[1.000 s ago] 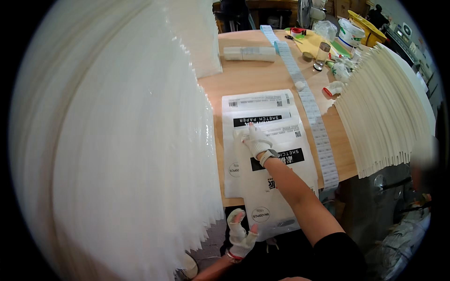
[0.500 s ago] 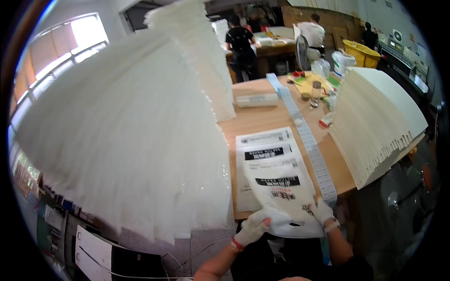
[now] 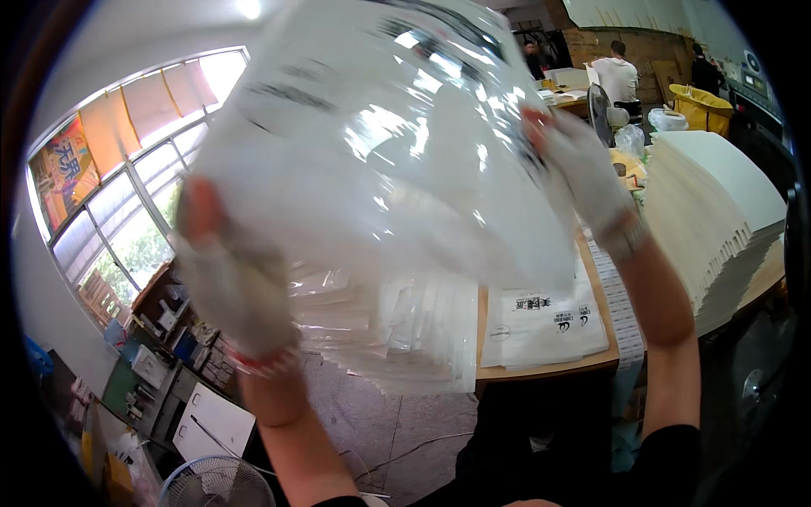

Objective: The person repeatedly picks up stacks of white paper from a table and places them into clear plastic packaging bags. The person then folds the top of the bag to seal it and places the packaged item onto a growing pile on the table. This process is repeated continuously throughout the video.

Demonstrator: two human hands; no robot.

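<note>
Both my hands wear pale work gloves with bare fingertips. A shiny clear plastic pouch point(image 3: 380, 186) with white contents and dark print is raised high before me, tilted and blurred by motion. My left hand point(image 3: 236, 279) grips its lower left edge, while my right hand point(image 3: 587, 173) is closed on its right edge. Below the pouch lies a tall pile of similar clear-wrapped packs point(image 3: 405, 329), partly hidden by it. White printed bags point(image 3: 549, 329) rest on the wooden table to the right of that pile.
A strip of pale labels point(image 3: 623, 325) runs along the table beside the bags. Fanned cream sheets point(image 3: 701, 220) are stacked at the right edge. A floor fan point(image 3: 215, 483) stands at lower left. One person in white point(image 3: 617, 76) sits at a farther table.
Both hands have risen from the table's front edge, lifting a bag high above the pile. My left hand has moved far left. The view has shifted, bringing more of the windows in.
</note>
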